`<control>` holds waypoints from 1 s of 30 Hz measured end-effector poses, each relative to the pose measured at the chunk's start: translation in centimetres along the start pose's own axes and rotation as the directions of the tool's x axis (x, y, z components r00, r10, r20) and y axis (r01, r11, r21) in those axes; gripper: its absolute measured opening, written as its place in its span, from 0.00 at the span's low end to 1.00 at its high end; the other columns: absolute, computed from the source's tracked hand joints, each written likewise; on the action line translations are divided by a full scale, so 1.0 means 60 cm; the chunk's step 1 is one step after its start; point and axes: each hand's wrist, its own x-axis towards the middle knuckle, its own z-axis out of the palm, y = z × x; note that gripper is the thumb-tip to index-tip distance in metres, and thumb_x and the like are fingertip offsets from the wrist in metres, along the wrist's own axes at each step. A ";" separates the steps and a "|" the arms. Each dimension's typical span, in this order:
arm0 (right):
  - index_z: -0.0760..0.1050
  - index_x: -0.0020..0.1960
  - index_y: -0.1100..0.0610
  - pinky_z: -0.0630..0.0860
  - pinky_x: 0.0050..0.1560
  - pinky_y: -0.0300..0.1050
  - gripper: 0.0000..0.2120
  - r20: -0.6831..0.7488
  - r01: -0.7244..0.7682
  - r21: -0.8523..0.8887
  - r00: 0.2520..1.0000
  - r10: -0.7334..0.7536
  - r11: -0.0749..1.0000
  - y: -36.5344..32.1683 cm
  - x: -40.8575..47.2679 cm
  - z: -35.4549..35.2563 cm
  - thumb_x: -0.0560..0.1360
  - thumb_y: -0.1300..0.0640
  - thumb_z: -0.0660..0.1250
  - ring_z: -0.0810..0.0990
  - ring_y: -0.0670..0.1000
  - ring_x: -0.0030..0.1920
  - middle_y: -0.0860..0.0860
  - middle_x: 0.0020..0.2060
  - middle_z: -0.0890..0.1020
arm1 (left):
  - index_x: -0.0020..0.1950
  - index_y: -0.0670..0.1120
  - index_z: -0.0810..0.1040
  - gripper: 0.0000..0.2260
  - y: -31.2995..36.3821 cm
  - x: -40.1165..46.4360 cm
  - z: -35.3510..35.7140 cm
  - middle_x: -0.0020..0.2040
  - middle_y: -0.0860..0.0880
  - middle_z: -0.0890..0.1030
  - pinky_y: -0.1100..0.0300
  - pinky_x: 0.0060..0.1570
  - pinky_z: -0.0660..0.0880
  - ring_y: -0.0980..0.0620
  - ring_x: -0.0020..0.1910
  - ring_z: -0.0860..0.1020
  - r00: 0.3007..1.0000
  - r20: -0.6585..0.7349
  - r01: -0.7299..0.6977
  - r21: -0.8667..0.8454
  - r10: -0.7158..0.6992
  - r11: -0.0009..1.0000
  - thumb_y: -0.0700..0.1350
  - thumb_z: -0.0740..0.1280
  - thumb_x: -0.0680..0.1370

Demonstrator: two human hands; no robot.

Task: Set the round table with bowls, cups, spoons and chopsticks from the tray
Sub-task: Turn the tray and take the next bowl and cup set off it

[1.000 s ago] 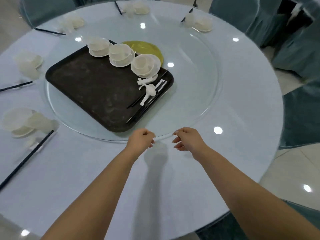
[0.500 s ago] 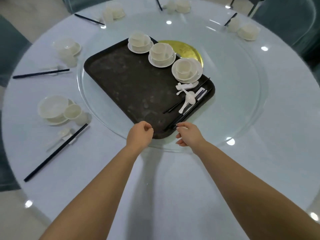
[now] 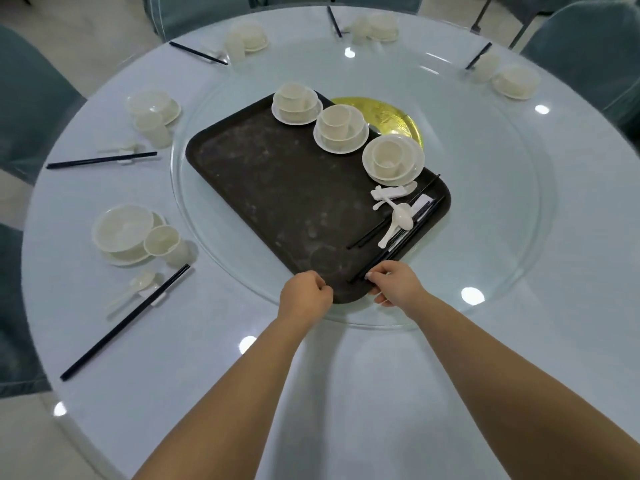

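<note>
A dark brown tray [image 3: 277, 188] lies on the glass turntable [image 3: 485, 237]. Along its far edge stand three stacks of white bowls [image 3: 393, 161] on saucers, each with a cup [image 3: 334, 121] inside. White spoons [image 3: 398, 220] and black chopsticks [image 3: 398, 251] lie by the tray's right edge. My left hand [image 3: 304, 292] has its fingers curled on the tray's near corner rim. On the same corner, my right hand [image 3: 394, 284] grips the rim, fingertips at the chopsticks' near ends and thumb outside the edge.
Several place settings of bowl, cup, spoon and chopsticks ring the white round table [image 3: 346, 393]; the nearest setting [image 3: 135, 237] is at the left. A gold disc [image 3: 388, 116] shows under the glass. Blue-grey chairs [image 3: 588, 46] surround the table.
My hands went from the turntable's glass edge to the tray's near corner. The tray now sits closer to me, its corner pointing at me.
</note>
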 end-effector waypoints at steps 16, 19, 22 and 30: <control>0.77 0.45 0.55 0.75 0.31 0.40 0.04 -0.126 0.057 -0.011 0.990 -0.058 0.998 0.082 0.009 -0.111 0.77 0.62 0.66 0.80 0.55 0.33 0.57 0.40 0.80 | 0.54 0.51 0.80 0.07 0.084 -0.031 0.081 0.46 0.55 0.79 0.63 0.45 0.72 0.56 0.45 0.77 0.974 0.208 -0.058 -0.160 0.091 0.985 0.48 0.64 0.79; 0.77 0.46 0.54 0.72 0.29 0.37 0.05 -0.151 0.047 0.010 0.988 -0.045 0.999 0.095 0.016 -0.135 0.78 0.63 0.66 0.80 0.56 0.37 0.57 0.42 0.80 | 0.62 0.50 0.77 0.12 0.097 -0.038 0.088 0.54 0.54 0.79 0.62 0.50 0.72 0.55 0.50 0.76 0.971 0.209 -0.084 -0.150 0.114 0.985 0.49 0.64 0.79; 0.78 0.48 0.54 0.75 0.32 0.41 0.07 -0.189 0.053 0.023 0.981 -0.048 0.998 0.109 0.026 -0.156 0.78 0.64 0.65 0.81 0.57 0.38 0.56 0.41 0.80 | 0.62 0.50 0.78 0.12 0.105 -0.036 0.085 0.56 0.52 0.80 0.59 0.53 0.74 0.52 0.54 0.76 0.986 0.104 -0.123 -0.062 0.129 0.990 0.49 0.65 0.79; 0.79 0.61 0.53 0.70 0.46 0.41 0.14 -0.413 0.083 -0.160 0.900 -0.143 0.984 0.122 0.026 -0.194 0.76 0.53 0.68 0.77 0.54 0.47 0.56 0.51 0.75 | 0.62 0.50 0.76 0.14 0.129 0.010 0.055 0.56 0.48 0.80 0.49 0.59 0.74 0.44 0.59 0.73 0.990 0.033 -0.140 0.313 0.137 0.939 0.52 0.62 0.80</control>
